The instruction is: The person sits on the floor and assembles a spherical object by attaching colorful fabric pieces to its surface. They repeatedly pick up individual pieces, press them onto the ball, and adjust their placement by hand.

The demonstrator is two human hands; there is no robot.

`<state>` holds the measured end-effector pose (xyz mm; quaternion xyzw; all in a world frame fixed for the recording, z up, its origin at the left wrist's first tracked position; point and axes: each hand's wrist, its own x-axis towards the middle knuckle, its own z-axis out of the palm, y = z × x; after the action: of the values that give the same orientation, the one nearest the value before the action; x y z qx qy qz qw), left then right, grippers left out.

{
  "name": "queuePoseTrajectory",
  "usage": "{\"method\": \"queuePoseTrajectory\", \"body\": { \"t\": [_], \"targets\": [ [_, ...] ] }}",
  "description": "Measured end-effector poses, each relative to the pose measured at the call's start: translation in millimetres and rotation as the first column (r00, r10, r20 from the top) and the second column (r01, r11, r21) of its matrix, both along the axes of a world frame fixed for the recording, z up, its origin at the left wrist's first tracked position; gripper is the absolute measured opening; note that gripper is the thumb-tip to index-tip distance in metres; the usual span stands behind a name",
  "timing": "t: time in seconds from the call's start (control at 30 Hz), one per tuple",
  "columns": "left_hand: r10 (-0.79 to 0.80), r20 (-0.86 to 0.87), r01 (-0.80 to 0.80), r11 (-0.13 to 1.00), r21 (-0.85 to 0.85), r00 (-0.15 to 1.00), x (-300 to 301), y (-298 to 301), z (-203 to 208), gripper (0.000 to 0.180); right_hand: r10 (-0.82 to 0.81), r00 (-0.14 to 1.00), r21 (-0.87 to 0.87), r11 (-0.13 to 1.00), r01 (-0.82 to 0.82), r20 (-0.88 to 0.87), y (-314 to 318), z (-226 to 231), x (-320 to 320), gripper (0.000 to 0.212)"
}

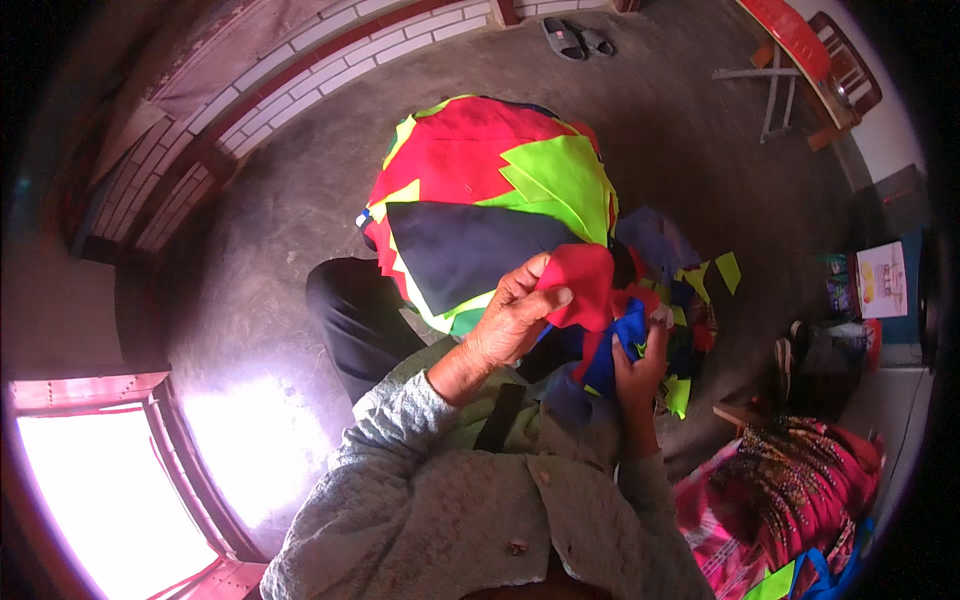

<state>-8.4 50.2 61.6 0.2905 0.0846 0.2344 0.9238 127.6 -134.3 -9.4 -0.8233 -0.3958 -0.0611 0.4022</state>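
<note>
Keep the red cloth piece flat at the cloth bundle's near right, the left hand's fingers pinching it lightly, while the right hand's fingers, pinching blue cloth, hold loose scraps clear.

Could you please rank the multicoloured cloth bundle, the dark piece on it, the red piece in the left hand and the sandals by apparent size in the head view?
1. Multicoloured cloth bundle
2. Dark piece
3. Red piece
4. Sandals, both together
</note>
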Motion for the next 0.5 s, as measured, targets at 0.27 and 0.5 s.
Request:
{"method": "queuePoseTrajectory", "body": {
  "t": [0.27, 0.5],
  "targets": [
    [0.365, 0.052, -0.369, 0.922, 0.118, 0.929, 6, 74, 43, 0.022, -0.034, 0.999, -0.091, 0.995, 0.034, -0.007, 2, -2, 0, 0.051],
    [0.491, -0.410, -0.310, 0.847, 0.433, 0.769, -35, 149, -6, 0.034, -0.037, 0.989, -0.074, 0.997, 0.027, -0.143, 1, -7, 1, 0.055]
  ]
}}
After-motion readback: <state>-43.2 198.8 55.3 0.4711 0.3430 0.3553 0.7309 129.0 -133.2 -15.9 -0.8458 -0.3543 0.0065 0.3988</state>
